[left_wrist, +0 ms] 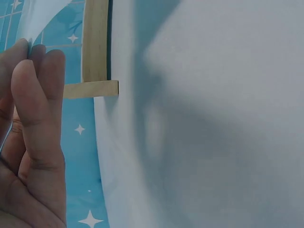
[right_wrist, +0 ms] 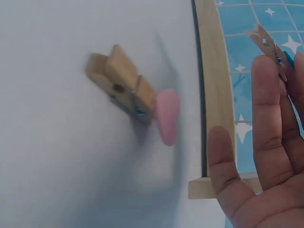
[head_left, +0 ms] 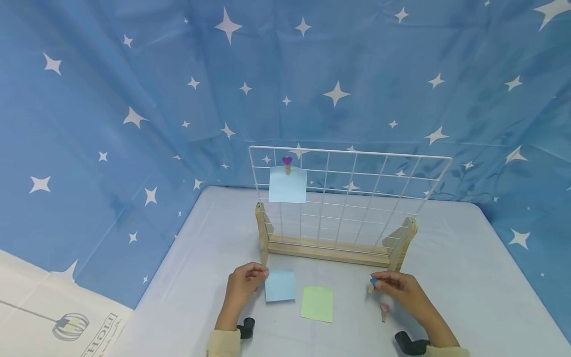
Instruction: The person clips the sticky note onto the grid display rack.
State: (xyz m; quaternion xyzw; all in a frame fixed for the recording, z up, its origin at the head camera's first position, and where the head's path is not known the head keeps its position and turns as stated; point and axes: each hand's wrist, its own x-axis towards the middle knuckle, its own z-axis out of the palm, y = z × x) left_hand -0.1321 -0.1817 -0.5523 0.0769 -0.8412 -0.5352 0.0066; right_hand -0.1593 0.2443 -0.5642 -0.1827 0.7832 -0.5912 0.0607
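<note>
Between thumb and fingers, my left hand [head_left: 245,282] pinches a blue sticky note [head_left: 280,286] by its upper left corner. In the left wrist view the pinched note [left_wrist: 45,19] shows only in part, at the top left. My right hand [head_left: 397,287] holds a small wooden clothespin [right_wrist: 268,47] with a blue ornament [head_left: 373,280]. Below that hand, a clothespin with a pink ornament [right_wrist: 167,116] lies on the table. A green sticky note [head_left: 317,304] lies between the hands. Another blue note [head_left: 287,186] hangs on the grid under a clothespin with a purple heart [head_left: 287,160].
A white wire grid [head_left: 352,150] stands in a wooden base [head_left: 330,251] beyond the hands. The white table [head_left: 223,223] backs onto a blue curtain with stars [head_left: 312,64]. Black wrist mounts [head_left: 410,343] sit on both forearms.
</note>
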